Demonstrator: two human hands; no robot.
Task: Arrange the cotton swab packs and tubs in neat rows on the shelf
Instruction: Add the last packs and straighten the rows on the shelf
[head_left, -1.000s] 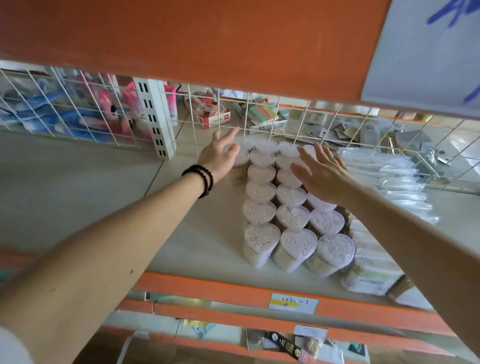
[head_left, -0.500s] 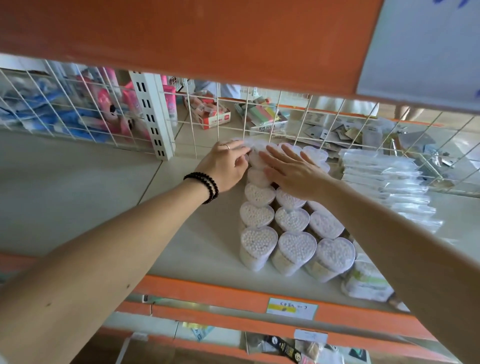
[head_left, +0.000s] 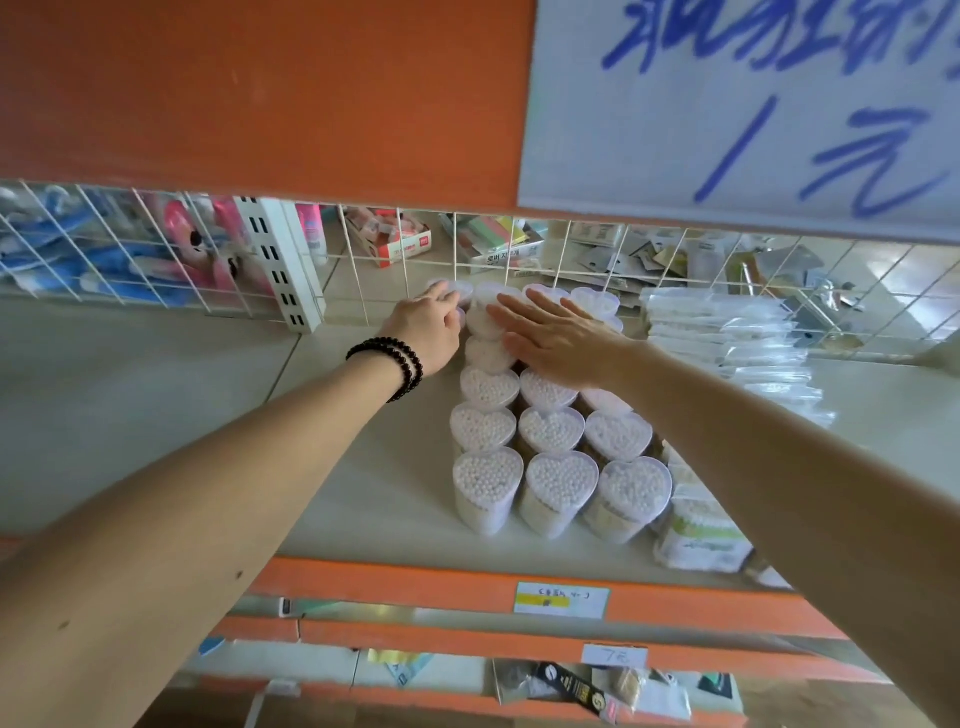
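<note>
- Heart-shaped cotton swab tubs (head_left: 550, 431): 3 rows running from the shelf (head_left: 156, 405) front edge back to the wire grid (head_left: 405, 260); judged light, rigid, smooth-walled, easily toppled; best steered by the side walls.
- Left hand (head_left: 428, 332): curled loosely against the rear left tub, holding nothing.
- Right hand (head_left: 558, 338): flat, fingers spread, pressing on rear lids.
- Clear-bagged swab packs (head_left: 727, 338): stacked right of the tubs.
- Room: bare shelf left of the tubs; the grid blocks the rear.
</note>
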